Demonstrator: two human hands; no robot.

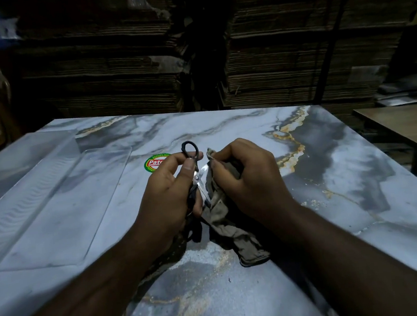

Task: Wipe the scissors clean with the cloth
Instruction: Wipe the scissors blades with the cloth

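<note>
We are mid-wipe above the table point(225, 135): our left hand point(170, 195) grips the scissors point(197, 178), our right hand point(249, 179) pinches the cloth point(231, 222) round one blade. Next we should draw it tipward.

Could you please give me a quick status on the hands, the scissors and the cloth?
Left hand grips scissors, blades open. Right hand pinches cloth over one blade. Clear tray lies off left, nothing in the way.
</note>
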